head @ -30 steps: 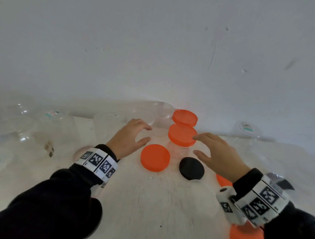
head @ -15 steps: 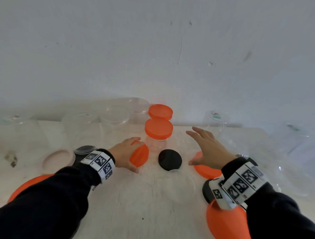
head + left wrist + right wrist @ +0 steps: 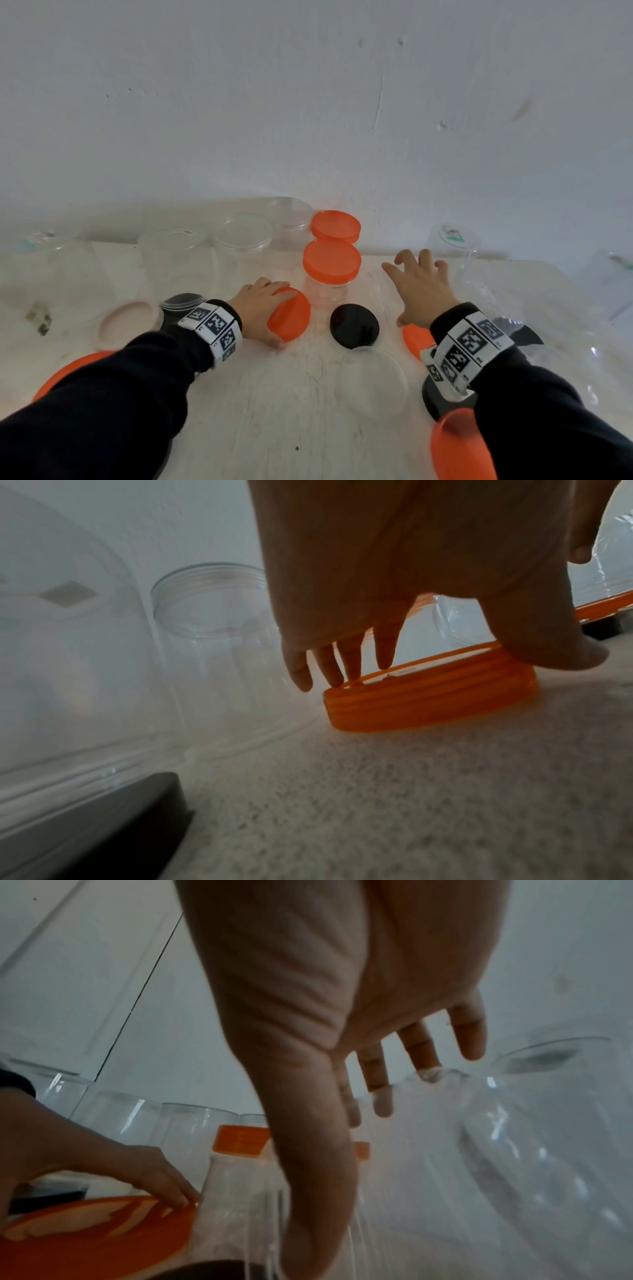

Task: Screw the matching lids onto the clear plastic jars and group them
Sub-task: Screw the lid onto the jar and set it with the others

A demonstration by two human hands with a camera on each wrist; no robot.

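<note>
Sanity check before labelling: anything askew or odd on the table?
One thing: the orange lid under the left hand is tipped up on one edge, not flat, with fingers on its raised rim. A clear jar lies on its side below the right hand. No spill shows.

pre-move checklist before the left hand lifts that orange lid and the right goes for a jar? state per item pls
1. Left hand grips orange lid: ok, thumb and fingers on its rim.
2. Lid off the table: not ok, one edge down, tilted.
3. Right hand free: ok, fingers spread, holding nothing.
4. Right hand on an open jar: cannot tell, clear plastic blurs.
5. Capped jars clear of path: ok, just behind lid.
</note>
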